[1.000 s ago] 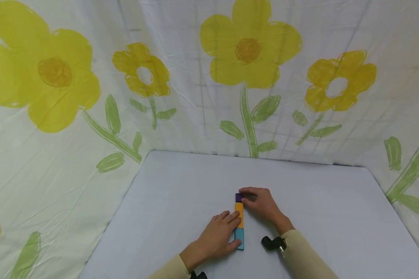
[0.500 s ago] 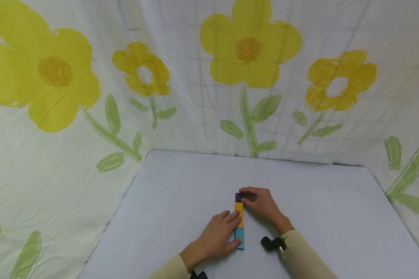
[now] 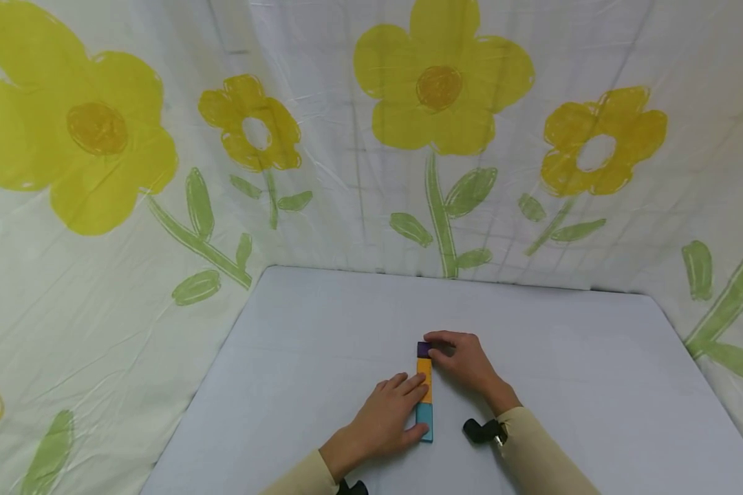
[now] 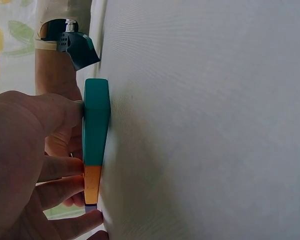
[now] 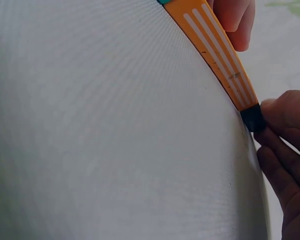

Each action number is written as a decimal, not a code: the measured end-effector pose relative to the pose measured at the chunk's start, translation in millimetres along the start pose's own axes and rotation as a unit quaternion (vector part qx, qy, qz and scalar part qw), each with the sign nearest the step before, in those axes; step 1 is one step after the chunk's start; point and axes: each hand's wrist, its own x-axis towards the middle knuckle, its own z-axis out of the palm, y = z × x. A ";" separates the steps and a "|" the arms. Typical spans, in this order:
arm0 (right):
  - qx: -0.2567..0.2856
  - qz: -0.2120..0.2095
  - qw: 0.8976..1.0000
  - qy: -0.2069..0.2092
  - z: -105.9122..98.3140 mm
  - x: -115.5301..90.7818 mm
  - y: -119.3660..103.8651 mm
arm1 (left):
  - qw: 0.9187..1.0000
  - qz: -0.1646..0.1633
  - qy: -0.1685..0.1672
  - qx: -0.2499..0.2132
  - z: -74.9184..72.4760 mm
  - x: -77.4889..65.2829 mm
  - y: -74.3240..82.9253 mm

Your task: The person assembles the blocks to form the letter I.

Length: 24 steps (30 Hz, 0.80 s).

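A straight row of three coloured blocks lies on the white table, pointing away from me. Nearest is a teal block (image 3: 424, 414), then an orange block (image 3: 424, 369) with white stripes in the right wrist view, then a small dark purple block (image 3: 424, 350). They touch end to end; whether they are joined I cannot tell. My left hand (image 3: 380, 418) rests on the row from the left, thumb on the teal block (image 4: 96, 125) and extended fingers on the orange one (image 4: 92, 185). At the far end my right hand (image 3: 467, 361) pinches the purple block (image 5: 253, 119) between thumb and fingers.
White tabletop (image 3: 322, 323) surrounds the row. A white curtain (image 3: 322, 227) with yellow flowers hangs behind the table and along its sides. Black wrist cameras sit on the right wrist (image 3: 483, 431) and the left wrist (image 3: 353, 488).
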 end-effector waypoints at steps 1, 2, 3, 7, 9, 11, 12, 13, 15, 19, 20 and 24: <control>-0.001 -0.004 1.000 0.001 0.0 -0.2 -0.1 | 1.000 0.000 0.000 0.000 0.2 0.0 -0.2; -0.002 -0.007 1.000 0.001 -0.1 -0.2 -0.2 | 1.000 0.001 -0.001 0.000 0.4 0.1 -0.3; -0.003 -0.009 1.000 0.001 -0.2 -0.3 -0.5 | 1.000 0.001 -0.001 0.001 0.6 0.1 -0.5; -0.008 -0.009 1.000 0.000 0.0 -0.6 -0.3 | 1.000 0.001 -0.002 0.002 0.7 0.5 -0.7; -0.006 -0.006 1.000 -0.002 -0.2 -1.1 -0.6 | 1.000 0.000 -0.004 0.000 0.8 0.6 -0.9; -0.003 -0.003 1.000 -0.004 -0.7 -1.3 -1.4 | 1.000 -0.001 -0.004 0.000 0.7 0.9 -1.0; -0.002 -0.002 1.000 -0.004 -0.6 -1.4 -1.4 | 1.000 -0.002 -0.005 -0.001 0.6 0.9 -1.0; -0.004 -0.003 1.000 -0.003 -0.6 -1.6 -1.4 | 1.000 -0.002 -0.005 -0.001 0.6 0.9 -1.0; -0.003 -0.001 1.000 -0.002 -0.4 -1.7 -1.8 | 1.000 -0.001 -0.004 0.001 0.7 1.0 -1.2; -0.003 -0.001 1.000 0.002 0.3 -2.2 -1.8 | 1.000 -0.002 -0.004 0.000 0.5 0.7 -0.8; -0.001 0.000 1.000 0.002 0.1 -2.2 -2.1 | 1.000 -0.002 -0.004 0.000 0.5 0.6 -0.6; 0.001 0.001 1.000 0.003 -0.7 -1.9 -2.6 | 1.000 -0.004 -0.003 -0.004 -0.2 0.1 0.2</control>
